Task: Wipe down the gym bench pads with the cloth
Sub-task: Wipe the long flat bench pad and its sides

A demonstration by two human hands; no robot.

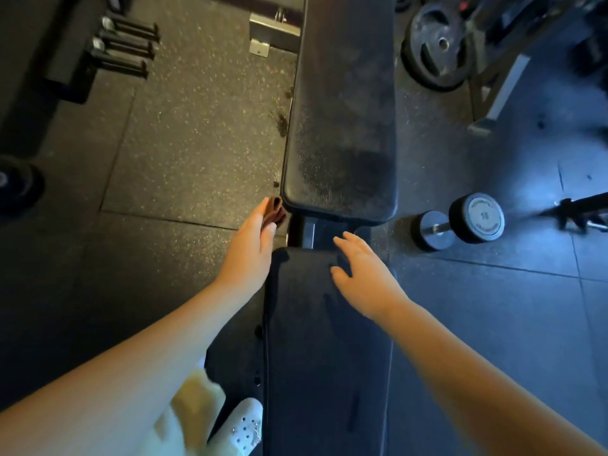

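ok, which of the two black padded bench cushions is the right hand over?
The nearer black pad: the right hand spreads over its far end. The farther black pad has only the dark cloth in the left hand at its corner.

Far pad (342,110): a long black cushion running away from us, lying flat. Its near half is speckled with pale flecks (droplets or dust, we cannot tell), and there is a darker patch by the near right corner.
Near pad (329,340): black and matte, in line with the far pad and parted from it by a narrow gap.
Cloth (275,213): small, dark reddish-brown and bunched in folds. We see it pinched in the left hand (253,245), just beside the far pad's near left corner.
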